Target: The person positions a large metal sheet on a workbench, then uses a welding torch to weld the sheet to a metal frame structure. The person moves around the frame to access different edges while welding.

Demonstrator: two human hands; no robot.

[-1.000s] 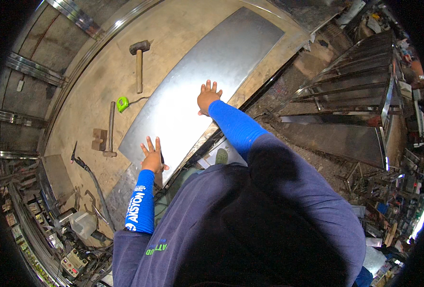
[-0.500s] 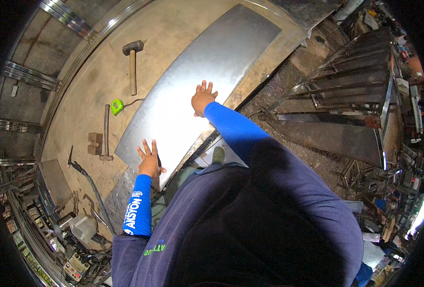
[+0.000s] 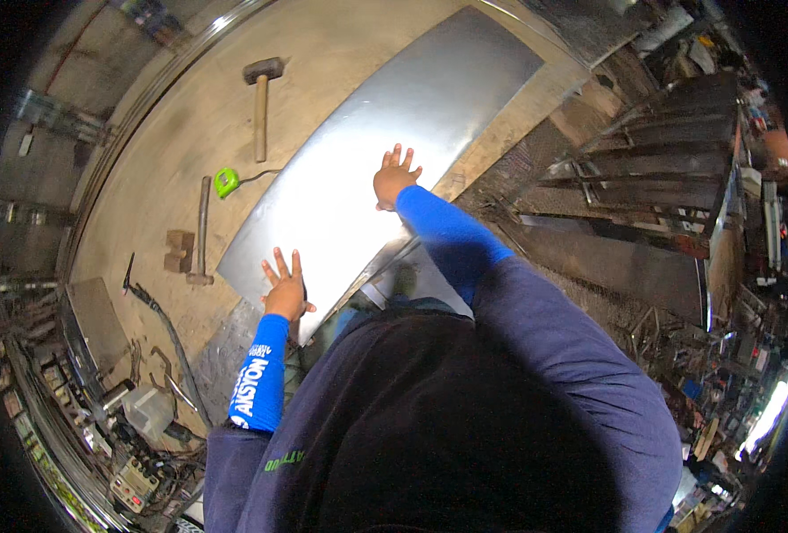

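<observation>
A long, shiny sheet of metal (image 3: 394,115) lies slantwise over a tan work surface (image 3: 167,147). Its far end reaches up to the right and its near end comes down to the lower left. My left hand (image 3: 285,289) rests on the near end, palm down with fingers spread. Farther up, close to the sheet's right edge, my right hand (image 3: 396,180) also lies flat with its fingers apart. Neither hand holds anything. Blue sleeves cover both forearms.
Left of the sheet lie a sledgehammer (image 3: 261,115), a green tape measure (image 3: 226,182), a smaller hammer (image 3: 203,235) and a brown block (image 3: 179,250). A welding cable (image 3: 172,329) runs near the left edge. Dark metal framework (image 3: 643,195) stands at right.
The whole view has shifted slightly, so the sheet and tools appear a little farther right. Both hands stay flat on the sheet, and my body leans farther over the near edge.
</observation>
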